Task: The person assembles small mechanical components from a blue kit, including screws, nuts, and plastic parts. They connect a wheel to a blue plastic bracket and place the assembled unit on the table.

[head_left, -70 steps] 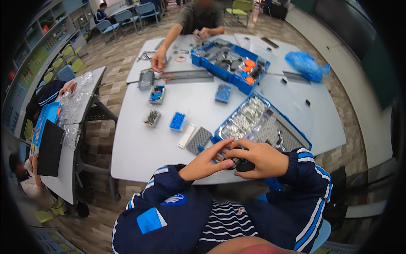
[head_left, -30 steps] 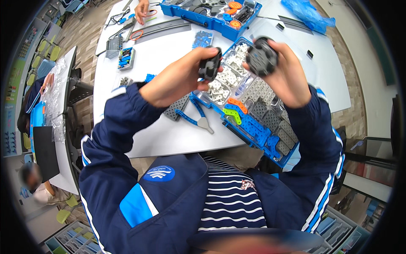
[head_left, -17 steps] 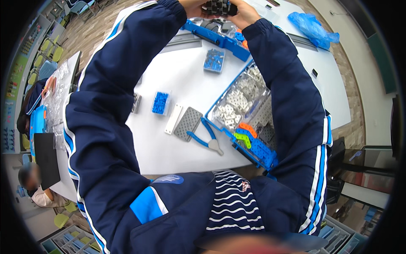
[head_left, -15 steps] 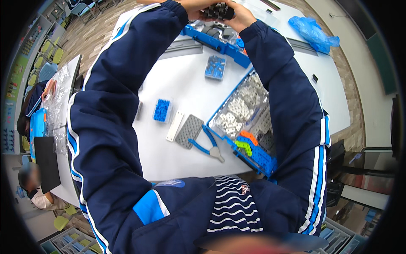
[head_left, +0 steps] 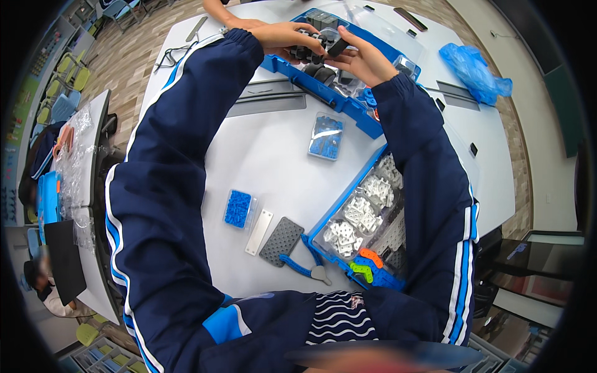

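Both my hands are raised over the far blue storage box (head_left: 373, 124) of building parts. My left hand (head_left: 277, 38) is closed round a cluster of black knobbly parts (head_left: 305, 51); their exact kind is hard to make out. Pinched in my right hand (head_left: 367, 59) is a small black block (head_left: 337, 48), close beside that cluster. Grey blocks (head_left: 321, 20) and a dark wheel-like part (head_left: 320, 73) lie in the box below. A clear case of blue pins (head_left: 326, 137) sits on the table nearer to me.
Another person's forearm (head_left: 219, 12) reaches in behind my left hand. Nearer lie a second blue pin case (head_left: 238, 208), a white strip (head_left: 259, 233), a grey plate (head_left: 282, 241), blue-handled pliers (head_left: 305, 267) and a box of white parts (head_left: 360, 214). A blue plastic bag (head_left: 476, 71) rests at right.
My hands have moved apart, and the black block now shows in my right hand, separate from the cluster in my left. The view has shifted, bringing more of the far box into sight.
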A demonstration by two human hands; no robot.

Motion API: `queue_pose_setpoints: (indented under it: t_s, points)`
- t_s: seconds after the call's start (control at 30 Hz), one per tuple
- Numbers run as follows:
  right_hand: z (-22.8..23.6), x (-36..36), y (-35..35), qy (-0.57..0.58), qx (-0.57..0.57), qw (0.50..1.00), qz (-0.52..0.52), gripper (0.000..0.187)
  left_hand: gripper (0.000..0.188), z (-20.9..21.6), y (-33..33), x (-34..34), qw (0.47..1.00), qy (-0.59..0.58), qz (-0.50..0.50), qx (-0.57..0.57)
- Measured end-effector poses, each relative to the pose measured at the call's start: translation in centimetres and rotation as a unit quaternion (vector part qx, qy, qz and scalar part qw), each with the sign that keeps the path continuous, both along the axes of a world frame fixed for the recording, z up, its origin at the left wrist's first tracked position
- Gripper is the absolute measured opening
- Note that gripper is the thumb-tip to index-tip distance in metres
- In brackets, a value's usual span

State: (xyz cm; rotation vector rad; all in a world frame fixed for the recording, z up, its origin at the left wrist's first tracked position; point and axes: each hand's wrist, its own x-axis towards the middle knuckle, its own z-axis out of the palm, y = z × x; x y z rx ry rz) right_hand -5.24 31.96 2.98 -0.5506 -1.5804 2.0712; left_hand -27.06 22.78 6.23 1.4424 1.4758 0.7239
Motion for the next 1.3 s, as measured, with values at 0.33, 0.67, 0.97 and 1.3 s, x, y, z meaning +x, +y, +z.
queue_pose_setpoints:
  t_s: [0.33,0.67,0.97,1.3]
  points:
    - [-1.0,3.4,2.8,-0.066,0.154,0.980,-0.103,0.051,0.065,-2.8,1.8,2.9,0.971,0.128,-0.099,0.178]
    - [-1.2,6.3,3.3,-0.077,0.173,0.970,-0.156,0.073,0.061,-6.1,3.2,5.8,0.921,0.151,-0.175,0.313]
    - [-1.7,6.6,2.8,-0.120,0.209,0.962,-0.127,0.057,0.065,-7.7,2.9,5.1,0.953,0.089,-0.189,0.219]
    - [-2.5,6.7,2.3,-0.177,0.258,0.944,-0.101,0.086,0.072,-7.4,3.5,4.1,0.937,0.194,-0.234,0.172]
